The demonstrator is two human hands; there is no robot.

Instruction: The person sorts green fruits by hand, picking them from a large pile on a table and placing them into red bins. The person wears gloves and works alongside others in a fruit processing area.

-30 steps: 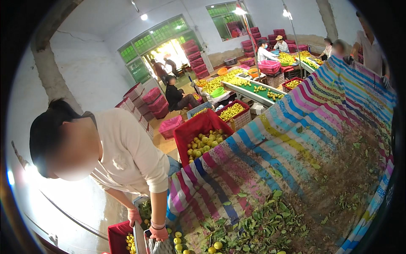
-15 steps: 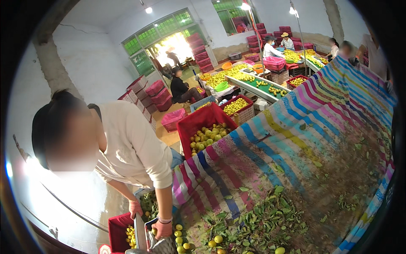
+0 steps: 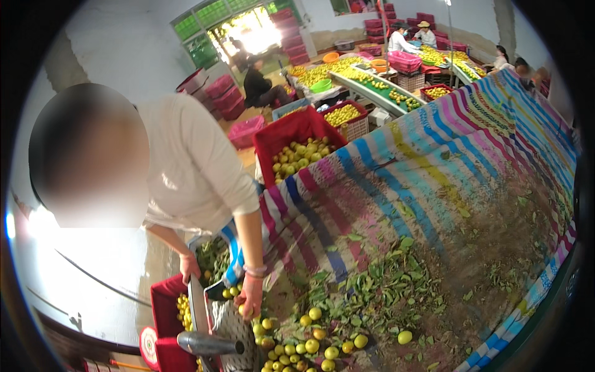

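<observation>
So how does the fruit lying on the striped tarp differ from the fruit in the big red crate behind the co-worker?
The fruit on the striped tarp lies loose and spread out among leaves; the fruit in the red crate is heaped close together with no leaves showing. The tarp fruit sits by the co-worker's hand; the crate fruit is untouched. Both are small, round and yellow-green.

Fruit-sorting shed: stacked red crates (image 3: 291, 37), sorting table (image 3: 378, 90) heaped with yellow fruit, striped tarp (image 3: 446, 142), workers.
</observation>
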